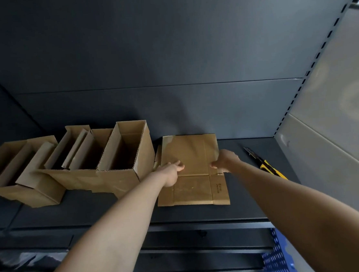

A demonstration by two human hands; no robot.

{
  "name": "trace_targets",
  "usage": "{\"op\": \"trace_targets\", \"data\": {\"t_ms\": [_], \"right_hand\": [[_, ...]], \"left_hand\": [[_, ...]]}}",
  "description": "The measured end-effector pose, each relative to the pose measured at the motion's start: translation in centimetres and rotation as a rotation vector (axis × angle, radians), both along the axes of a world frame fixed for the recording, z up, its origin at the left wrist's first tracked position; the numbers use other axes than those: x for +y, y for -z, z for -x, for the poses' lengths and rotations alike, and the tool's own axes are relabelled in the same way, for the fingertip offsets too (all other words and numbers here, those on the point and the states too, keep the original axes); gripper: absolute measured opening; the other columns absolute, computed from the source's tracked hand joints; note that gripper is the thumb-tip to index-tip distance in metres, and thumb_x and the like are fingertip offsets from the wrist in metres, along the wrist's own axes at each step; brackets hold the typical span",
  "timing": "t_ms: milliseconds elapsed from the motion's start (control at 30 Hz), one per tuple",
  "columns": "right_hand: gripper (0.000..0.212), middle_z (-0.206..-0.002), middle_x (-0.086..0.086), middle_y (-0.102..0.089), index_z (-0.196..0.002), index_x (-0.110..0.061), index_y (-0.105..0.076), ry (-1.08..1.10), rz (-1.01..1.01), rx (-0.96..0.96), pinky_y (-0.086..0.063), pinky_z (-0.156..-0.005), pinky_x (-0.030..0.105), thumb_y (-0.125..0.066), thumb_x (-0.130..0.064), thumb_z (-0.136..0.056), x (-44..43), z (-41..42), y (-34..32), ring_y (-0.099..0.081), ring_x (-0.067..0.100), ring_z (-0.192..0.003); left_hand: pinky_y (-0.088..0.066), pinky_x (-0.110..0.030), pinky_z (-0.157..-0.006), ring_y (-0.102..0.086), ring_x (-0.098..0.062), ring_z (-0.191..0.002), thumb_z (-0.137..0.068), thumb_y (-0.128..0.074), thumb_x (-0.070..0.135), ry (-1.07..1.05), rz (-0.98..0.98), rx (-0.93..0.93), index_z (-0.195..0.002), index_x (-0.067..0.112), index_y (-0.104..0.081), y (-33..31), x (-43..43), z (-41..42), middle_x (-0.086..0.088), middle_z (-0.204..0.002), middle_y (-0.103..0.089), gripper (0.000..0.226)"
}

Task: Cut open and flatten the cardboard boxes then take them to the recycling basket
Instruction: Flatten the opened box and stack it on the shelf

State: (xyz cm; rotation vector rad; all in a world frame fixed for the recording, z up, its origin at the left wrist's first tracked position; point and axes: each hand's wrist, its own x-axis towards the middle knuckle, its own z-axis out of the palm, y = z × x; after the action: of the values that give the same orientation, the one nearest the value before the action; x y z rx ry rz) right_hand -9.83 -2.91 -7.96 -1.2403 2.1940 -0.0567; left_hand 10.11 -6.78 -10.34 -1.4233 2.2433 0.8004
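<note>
Two bare forearms reach in from 6 o'clock and meet on the flat box [194, 190]. It lies on the dark shelf [94, 212] just right of centre, its far edge close to the back panel [168, 51]. The left hand [172, 173] grips its left edge with the thumb on top, at the crease running across it. The right hand [226, 160] grips the right edge at the same height, thumb also on the upper face. The fingers behind the board are hidden. I cannot tell whether the far half is lifted or lies flat. Dark print on the near right flap is too small to read.

At 9 o'clock from it stand three open boxes in a row. The tall box [125, 158] is just beside the flat one, and the left forearm crosses its near corner. Next comes the middle box [80, 155] with flaps up, then the left box [24, 174], cut off by the frame.

At 3 o'clock lies one yellow-and-black knife [265, 166], apart from the cardboard, its near end hidden behind the right forearm. A slotted post [310, 73] rises at 2 o'clock.

At 5 o'clock, below the shelf, is one blue perforated basket [274, 256], only partly in view. The clutter at 7 o'clock is too dim to make out.
</note>
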Motion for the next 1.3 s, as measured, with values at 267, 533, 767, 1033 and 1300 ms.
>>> {"op": "trace_targets", "data": {"t_ms": [267, 533, 767, 1033, 1300], "right_hand": [[0.047, -0.13, 0.015, -0.053, -0.132, -0.005, -0.048, -0.128, 0.124, -0.032, -0.043, -0.103, 0.041, -0.059, -0.028, -0.093, -0.9, -1.0, -4.5, -0.051, 0.031, -0.119], [0.054, -0.137, 0.012, -0.051, -0.14, -0.012, -0.044, -0.29, 0.29, -0.112, -0.043, -0.103, 0.041, -0.06, -0.032, -0.092, -1.5, -2.6, -8.4, -0.051, 0.03, -0.122], [0.062, -0.147, 0.008, -0.042, -0.146, -0.014, -0.038, -0.459, 0.282, -0.145, -0.039, -0.108, 0.036, -0.059, -0.039, -0.093, -1.2, -4.6, -9.6, -0.043, 0.027, -0.132], [0.077, -0.153, 0.008, -0.031, -0.15, -0.014, -0.031, -0.603, 0.003, 0.068, -0.032, -0.11, 0.035, -0.058, -0.052, -0.089, 1.3, -4.8, -6.1, -0.033, 0.027, -0.139], [0.098, -0.15, 0.014, -0.033, -0.152, -0.005, -0.015, -0.12, -0.102, 0.093, -0.037, -0.109, 0.041, -0.057, -0.062, -0.085, 3.5, -2.4, -1.0, -0.036, 0.034, -0.135]], "left_hand": [[-0.024, -0.03, -0.115, -0.028, -0.021, -0.142, -0.1, -0.041, 0.002, -0.12, 0.151, 0.268, -0.146, 0.014, -0.038, -3.8, 1.2, 0.1, 0.001, -0.157, -0.022, 0.048], [-0.039, -0.025, -0.098, -0.046, -0.017, -0.126, -0.097, -0.044, -0.001, -0.245, 0.369, 0.419, -0.136, 0.015, -0.05, -8.2, 4.7, -0.4, 0.001, -0.144, -0.04, 0.043], [-0.043, -0.035, -0.101, -0.048, -0.021, -0.122, -0.097, -0.045, 0.004, -0.241, 0.63, 0.328, -0.131, 0.014, -0.057, -9.6, 6.7, -3.2, 0.0, -0.135, -0.05, 0.036], [-0.022, -0.038, -0.117, -0.03, -0.024, -0.139, -0.099, -0.048, 0.012, -0.101, 0.467, 0.227, -0.139, 0.017, -0.049, -7.0, 8.0, -3.5, -0.001, -0.146, -0.042, 0.041], [-0.031, -0.042, -0.114, -0.028, -0.027, -0.142, -0.094, -0.059, 0.032, -0.199, 0.075, 0.112, -0.154, 0.021, -0.014, -4.7, 8.3, -3.4, -0.006, -0.159, -0.016, 0.076]]}}
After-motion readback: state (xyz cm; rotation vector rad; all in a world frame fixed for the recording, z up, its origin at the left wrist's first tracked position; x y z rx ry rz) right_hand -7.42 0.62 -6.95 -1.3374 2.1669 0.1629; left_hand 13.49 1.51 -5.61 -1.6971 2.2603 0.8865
